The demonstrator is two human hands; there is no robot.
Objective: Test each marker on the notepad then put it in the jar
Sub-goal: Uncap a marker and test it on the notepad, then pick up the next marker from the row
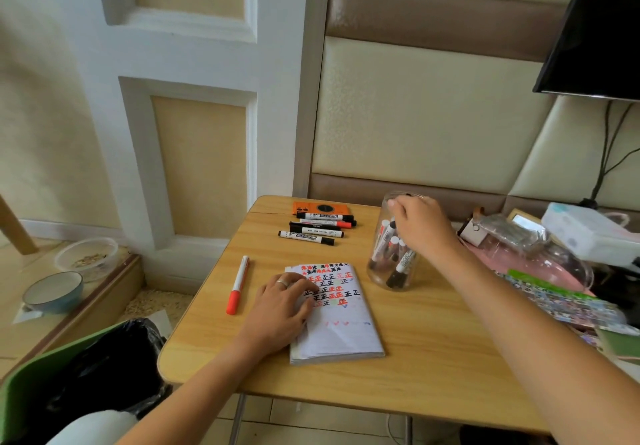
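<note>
A clear plastic jar (381,275) stands on the wooden table (433,358) and has several markers in it. My right hand (422,226) is at the jar's mouth, its fingers curled round a white marker with a black cap (390,227) that points down into the jar. My left hand (280,306), a ring on one finger, rests flat on the left side of the white notepad (341,334), whose top is covered with red and black test marks. A red-capped marker (238,285) lies left of the notepad. Several more markers (317,228) lie in a row at the table's back.
An orange device (320,208) lies behind the marker row. Bags, a tissue pack (585,233) and printed sheets crowd the right edge. A green bin with a black liner (104,368) stands at the lower left, bowls (53,292) beyond it on the floor.
</note>
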